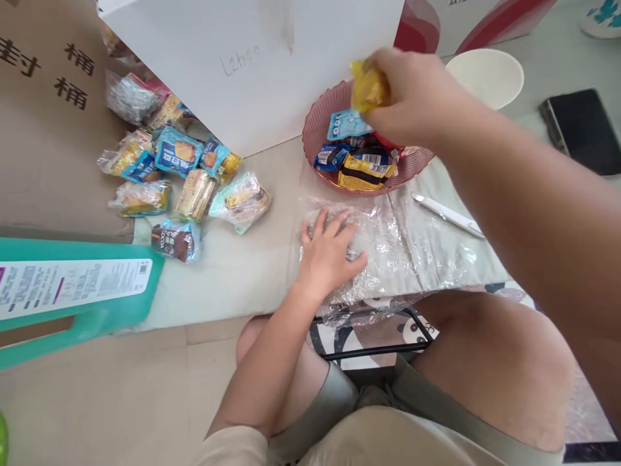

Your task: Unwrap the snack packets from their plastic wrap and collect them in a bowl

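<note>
My left hand (330, 255) lies with its fingers spread on a sheet of clear plastic wrap (388, 243) at the table's front edge. Above the pink ribbed bowl (315, 129), my right hand (407, 97) grips a small yellow snack packet (367, 89) between thumb and fingers. Inside the bowl are a light blue packet (345, 124), a dark blue packet (331, 156) and a yellow and black packet (363, 173). My right hand and forearm hide the bowl's far right part.
Several plastic-wrapped snack bundles (194, 194) lie on the left beside a cardboard box (53, 142). A white box (262, 65) stands behind. A white-handled cutter (449, 215), a cream bowl (490, 77) and a black phone (585, 129) are on the right. A green container (116, 310) is at left front.
</note>
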A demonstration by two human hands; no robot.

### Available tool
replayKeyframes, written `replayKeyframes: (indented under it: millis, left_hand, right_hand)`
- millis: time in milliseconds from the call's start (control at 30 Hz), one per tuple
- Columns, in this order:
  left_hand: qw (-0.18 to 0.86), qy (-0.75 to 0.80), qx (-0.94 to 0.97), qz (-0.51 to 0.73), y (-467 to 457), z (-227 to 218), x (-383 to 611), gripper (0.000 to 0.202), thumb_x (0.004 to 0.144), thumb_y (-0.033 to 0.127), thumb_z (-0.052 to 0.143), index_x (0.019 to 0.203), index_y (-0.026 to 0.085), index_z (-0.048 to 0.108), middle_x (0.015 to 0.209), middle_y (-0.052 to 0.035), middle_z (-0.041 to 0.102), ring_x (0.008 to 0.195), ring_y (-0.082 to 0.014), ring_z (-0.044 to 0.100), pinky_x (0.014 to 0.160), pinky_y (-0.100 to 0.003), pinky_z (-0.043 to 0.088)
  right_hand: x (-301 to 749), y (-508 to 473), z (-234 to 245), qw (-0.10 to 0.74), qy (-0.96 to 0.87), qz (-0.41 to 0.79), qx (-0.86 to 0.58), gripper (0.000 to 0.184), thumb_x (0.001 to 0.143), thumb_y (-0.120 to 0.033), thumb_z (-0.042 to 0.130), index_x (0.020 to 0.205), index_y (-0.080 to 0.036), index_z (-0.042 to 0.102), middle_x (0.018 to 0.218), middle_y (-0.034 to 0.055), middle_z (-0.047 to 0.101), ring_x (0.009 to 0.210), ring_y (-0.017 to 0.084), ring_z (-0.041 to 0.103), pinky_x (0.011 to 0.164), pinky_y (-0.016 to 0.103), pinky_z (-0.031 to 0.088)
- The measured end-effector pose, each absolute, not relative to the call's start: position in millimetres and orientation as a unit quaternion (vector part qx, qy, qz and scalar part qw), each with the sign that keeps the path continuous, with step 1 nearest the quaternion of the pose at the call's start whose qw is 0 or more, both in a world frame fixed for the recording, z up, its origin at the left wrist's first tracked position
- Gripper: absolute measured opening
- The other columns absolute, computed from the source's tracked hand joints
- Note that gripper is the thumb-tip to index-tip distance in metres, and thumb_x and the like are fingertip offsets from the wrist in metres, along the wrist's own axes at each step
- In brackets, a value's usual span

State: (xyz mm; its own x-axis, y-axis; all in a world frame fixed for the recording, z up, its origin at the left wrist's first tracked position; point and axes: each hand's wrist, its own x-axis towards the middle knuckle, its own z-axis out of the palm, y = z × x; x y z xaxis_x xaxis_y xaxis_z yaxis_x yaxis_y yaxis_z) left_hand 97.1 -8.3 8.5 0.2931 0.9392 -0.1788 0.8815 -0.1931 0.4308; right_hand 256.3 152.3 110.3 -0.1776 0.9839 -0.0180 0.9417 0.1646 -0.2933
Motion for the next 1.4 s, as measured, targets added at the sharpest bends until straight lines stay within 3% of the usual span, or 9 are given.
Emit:
replayKeyframes:
  millis: [167,300,533,767,1033,1133,1200,1300,1400]
  left_hand:
    - [0.230,0.588,0.773,0.061,-7.7,9.6,97.3,0.051,0.090,0.041,0.066,0.139,0.028,0.066,0.166,-0.0029,0.048,0.162,-0.0421,0.026,0.128,-0.074,0.018]
    - [0.230,0.586,0.775,0.049,-7.0,9.8,99.3,0.053,0.089,0.042,0.067,0.141,0.029,0.065,0.166,-0.0031,0.048,0.162,-0.0423,0.025,0.128,-0.076,0.017]
    - [0.247,0.523,0.815,0.019,-4.5,12.7,85.7,0.056,0.085,0.040,0.073,0.139,0.029,0.065,0.169,-0.0026,0.043,0.163,-0.0426,0.021,0.129,-0.076,0.016]
    - [0.253,0.497,0.829,0.034,-2.1,12.4,67.4,0.063,0.076,0.033,0.081,0.138,0.029,0.065,0.169,-0.0072,0.043,0.164,-0.0434,0.020,0.131,-0.073,0.013]
    - [0.184,0.481,0.824,0.235,1.8,1.7,52.3,0.033,0.079,0.028,0.075,0.112,0.024,0.070,0.141,-0.0106,0.067,0.147,-0.0385,0.051,0.123,-0.063,0.037]
    - [0.106,0.561,0.737,0.362,7.1,-5.6,41.5,0.018,0.082,0.026,0.070,0.099,0.025,0.065,0.122,-0.0099,0.068,0.125,-0.0296,0.064,0.116,-0.052,0.046]
    - [0.100,0.625,0.659,0.407,11.5,-11.5,36.7,0.037,0.076,0.028,0.078,0.108,0.026,0.060,0.130,-0.0110,0.061,0.128,-0.0297,0.060,0.113,-0.050,0.047]
    - [0.210,0.653,0.566,0.457,20.4,-21.2,34.7,0.074,0.068,0.027,0.085,0.132,0.028,0.048,0.137,-0.0112,0.059,0.129,-0.0276,0.061,0.105,-0.044,0.053]
    - [0.335,0.637,0.489,0.493,30.1,-26.0,36.6,0.060,0.074,0.024,0.080,0.127,0.026,0.052,0.106,-0.0041,0.069,0.097,-0.0183,0.071,0.086,-0.032,0.058]
  right_hand:
    - [264.2,145.8,104.2,0.114,-0.781,0.118,-0.603,0.056,0.086,-0.017,0.073,0.140,-0.009,0.063,0.133,0.0171,0.064,0.129,0.036,0.062,0.108,0.052,0.052]
    - [256.5,143.2,114.2,0.029,-0.773,0.149,-0.617,0.104,0.070,-0.040,0.093,0.160,-0.025,0.044,0.145,0.0123,0.058,0.137,0.044,0.056,0.111,0.062,0.049]
    - [314.4,36.6,99.4,0.300,-0.782,0.163,-0.522,0.022,0.088,-0.029,0.067,0.109,-0.027,0.071,0.098,0.0041,0.077,0.092,0.027,0.074,0.088,0.047,0.063]
    - [353.2,-5.4,9.9,0.260,-0.830,0.194,-0.454,0.059,0.084,-0.029,0.069,0.141,-0.025,0.056,0.146,0.0166,0.060,0.138,0.037,0.059,0.111,0.060,0.051]
    - [326.8,7.8,-5.6,0.371,-0.683,0.145,-0.612,0.002,0.088,-0.025,0.060,0.087,-0.025,0.062,0.076,0.0025,0.067,0.066,0.019,0.063,0.068,0.037,0.053]
    - [331.5,5.2,-9.7,0.402,-0.649,0.117,-0.635,0.001,0.088,-0.027,0.061,0.089,-0.026,0.061,0.076,0.0008,0.066,0.061,0.018,0.057,0.066,0.036,0.052]
    - [334.7,4.0,-12.8,0.419,-0.639,0.117,-0.634,0.003,0.089,-0.029,0.061,0.090,-0.027,0.059,0.079,0.0008,0.067,0.062,0.019,0.058,0.066,0.038,0.053]
    - [334.5,3.3,-15.9,0.437,-0.633,0.108,-0.630,0.005,0.092,-0.035,0.060,0.091,-0.030,0.058,0.084,0.0026,0.069,0.067,0.022,0.062,0.068,0.041,0.054]
    - [330.6,4.6,-16.1,0.468,-0.627,0.106,-0.614,0.008,0.092,-0.038,0.059,0.095,-0.031,0.056,0.085,0.0026,0.070,0.064,0.021,0.060,0.062,0.039,0.050]
